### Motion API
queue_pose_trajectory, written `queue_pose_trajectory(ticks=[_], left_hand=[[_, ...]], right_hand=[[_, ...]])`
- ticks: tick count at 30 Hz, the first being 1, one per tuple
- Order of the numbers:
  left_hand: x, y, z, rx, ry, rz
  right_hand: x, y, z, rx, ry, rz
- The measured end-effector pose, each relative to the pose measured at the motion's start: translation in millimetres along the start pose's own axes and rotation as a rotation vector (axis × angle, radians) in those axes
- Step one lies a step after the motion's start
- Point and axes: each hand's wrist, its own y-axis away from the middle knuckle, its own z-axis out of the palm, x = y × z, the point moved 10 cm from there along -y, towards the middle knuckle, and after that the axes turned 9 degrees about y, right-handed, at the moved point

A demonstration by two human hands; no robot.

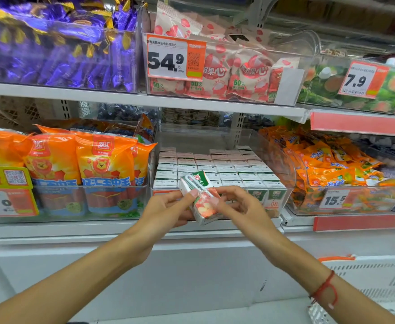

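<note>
The juice carton (202, 199) sits tilted between our left hand (166, 212) and right hand (242, 206), fingers of both curled and pinching its sides, just in front of the clear bin (288, 168) of matching cartons (215, 164), probably so we can check its straw side.

The only view came from a wide-angle camera worn on the person's head, facing forward and a little downward at a shop's shelving from close range. Both forearms entered from the bottom corners and met near the centre, where the left hand (166, 210) and the right hand (240, 206) held a juice carton (203, 202) right before the lens. The wide lens bowed the upper shelf edge (121, 95) across the frame. A white basket (378, 277) was cut off at the lower right corner, and the topmost bins ran out past the upper edge.
</note>
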Motion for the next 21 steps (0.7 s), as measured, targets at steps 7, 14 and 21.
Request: queue_pose_trajectory(ticks=[7,14,21], left_hand=[[12.0,1.6,3.5,-0.038,0.026,0.075],[17.8,1.2,12.9,-0.008,-0.053,0.101],[42.5,12.2,6.6,0.039,-0.283,0.302]], right_hand=[[6.6,2.8,15.4,-0.216,-0.165,0.087],[-19.8,12.6,-7.8,0.199,0.158,-0.137],[-34.1,17.3,-3.2,0.135,0.255,-0.257]])
